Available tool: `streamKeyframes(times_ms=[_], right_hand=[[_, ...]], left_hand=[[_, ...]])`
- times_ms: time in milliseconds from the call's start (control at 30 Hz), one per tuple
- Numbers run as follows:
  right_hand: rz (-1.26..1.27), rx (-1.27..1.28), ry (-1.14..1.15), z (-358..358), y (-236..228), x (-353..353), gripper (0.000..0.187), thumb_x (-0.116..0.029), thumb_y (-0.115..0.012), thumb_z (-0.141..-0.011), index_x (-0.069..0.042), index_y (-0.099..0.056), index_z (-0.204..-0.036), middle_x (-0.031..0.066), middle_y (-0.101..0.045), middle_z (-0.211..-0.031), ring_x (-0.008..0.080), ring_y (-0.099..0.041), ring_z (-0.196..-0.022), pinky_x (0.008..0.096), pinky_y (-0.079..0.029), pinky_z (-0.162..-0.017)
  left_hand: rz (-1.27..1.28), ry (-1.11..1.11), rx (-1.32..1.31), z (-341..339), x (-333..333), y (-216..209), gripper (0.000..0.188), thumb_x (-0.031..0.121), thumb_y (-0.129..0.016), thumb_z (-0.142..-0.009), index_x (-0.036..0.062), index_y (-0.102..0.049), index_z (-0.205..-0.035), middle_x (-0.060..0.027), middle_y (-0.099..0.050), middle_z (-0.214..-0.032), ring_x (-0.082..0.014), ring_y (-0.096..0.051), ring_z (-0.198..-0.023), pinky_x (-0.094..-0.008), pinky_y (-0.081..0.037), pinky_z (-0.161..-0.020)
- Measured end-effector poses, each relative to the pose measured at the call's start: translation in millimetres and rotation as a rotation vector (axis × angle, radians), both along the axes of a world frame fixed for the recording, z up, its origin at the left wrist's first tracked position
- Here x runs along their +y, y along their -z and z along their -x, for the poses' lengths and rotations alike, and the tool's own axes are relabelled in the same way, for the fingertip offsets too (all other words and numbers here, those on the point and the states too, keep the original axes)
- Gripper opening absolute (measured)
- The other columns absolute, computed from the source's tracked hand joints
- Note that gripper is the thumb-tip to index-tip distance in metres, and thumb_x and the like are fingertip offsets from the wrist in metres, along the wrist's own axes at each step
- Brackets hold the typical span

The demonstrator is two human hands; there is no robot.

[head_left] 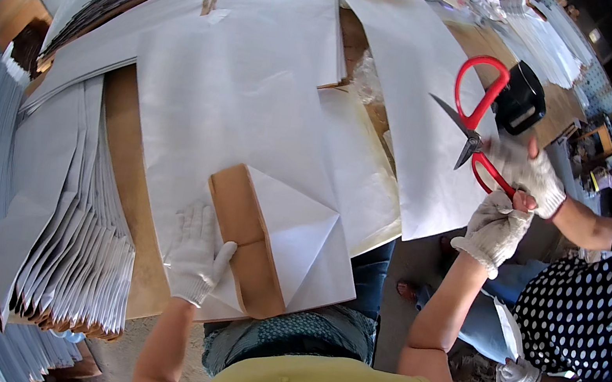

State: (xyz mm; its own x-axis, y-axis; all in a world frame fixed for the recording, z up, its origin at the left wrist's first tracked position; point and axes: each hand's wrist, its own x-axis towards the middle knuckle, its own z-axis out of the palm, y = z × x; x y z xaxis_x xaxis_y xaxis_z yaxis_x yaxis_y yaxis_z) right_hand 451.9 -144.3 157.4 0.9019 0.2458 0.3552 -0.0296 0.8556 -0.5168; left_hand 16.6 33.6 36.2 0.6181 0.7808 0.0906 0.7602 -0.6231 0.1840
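Note:
My left hand (194, 252), in a white knit glove, lies flat with fingers spread on a large white paper sheet (233, 93). Beside its thumb is a folded paper bag end (291, 240), with a brown inner strip and white triangular folds. Out to the right, my gloved right hand (497, 226) is raised off the table and closed on the lower handle of red-handled scissors (473, 141). The blades are spread and point left. A co-worker's gloved hand (534, 174), partly blurred, is right behind the scissors; whether it touches them is unclear.
Stacked, fanned white paper bags (73, 267) stand at the left. Another long white sheet (421, 105) lies right of the middle. A black mug-like container (521, 101) is behind the scissors. The co-worker in a dotted top (573, 310) stands close on my right.

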Motion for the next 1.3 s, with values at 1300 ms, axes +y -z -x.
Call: streamKeyframes(times_ms=[1300], right_hand=[[1.449,-0.941,-0.340,116.1,86.2,57.3,0.030,-0.002,-0.061,-0.091,-0.002,-0.067,-0.120,0.0220,-0.067,-0.115,0.0377,-0.065,-0.110,0.0422,-0.052,-0.095]], left_hand=[[-0.040,-0.020,-0.035,30.4,-16.7,16.7,0.080,0.045,-0.064,-0.091,-0.0046,-0.044,-0.150,-0.0239,-0.046,-0.155,-0.0437,-0.039,-0.146,-0.0540,-0.023,-0.125]])
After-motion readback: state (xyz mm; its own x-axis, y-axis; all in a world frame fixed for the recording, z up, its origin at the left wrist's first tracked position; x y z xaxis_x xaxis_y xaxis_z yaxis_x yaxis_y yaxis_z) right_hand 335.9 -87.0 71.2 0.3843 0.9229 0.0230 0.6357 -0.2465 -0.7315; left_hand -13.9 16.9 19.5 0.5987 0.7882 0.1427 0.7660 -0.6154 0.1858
